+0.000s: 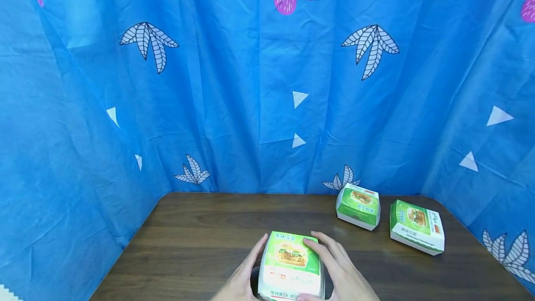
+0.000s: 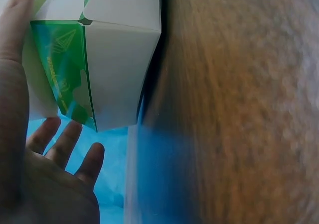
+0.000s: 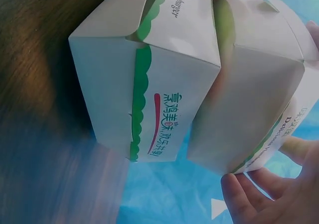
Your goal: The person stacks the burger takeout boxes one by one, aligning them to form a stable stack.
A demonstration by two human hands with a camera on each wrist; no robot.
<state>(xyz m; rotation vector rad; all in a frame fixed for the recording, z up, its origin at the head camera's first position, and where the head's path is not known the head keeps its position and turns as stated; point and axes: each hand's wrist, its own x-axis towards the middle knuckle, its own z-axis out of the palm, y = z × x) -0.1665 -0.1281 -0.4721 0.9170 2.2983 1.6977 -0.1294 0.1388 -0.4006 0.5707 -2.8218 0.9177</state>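
Observation:
A green and white burger box (image 1: 291, 264), a burger printed on its lid, is held between both hands at the front of the table. My left hand (image 2: 55, 174) grips it from the left, thumb on the near side and fingertips at the far edge. On the right side, my right hand (image 3: 274, 191) grips the same box, its fingers at the far edge and one finger over the lid. Directly under it stands a second burger box (image 3: 164, 99) on the table, mostly hidden in the head view; the upper box sits slightly tilted over it in the right wrist view.
Two more burger boxes lie farther back on the dark wooden table (image 1: 200, 231): one (image 1: 358, 207) near the back edge, the other (image 1: 417, 226) to its right. A blue patterned curtain (image 1: 234, 106) surrounds the table at the back and sides.

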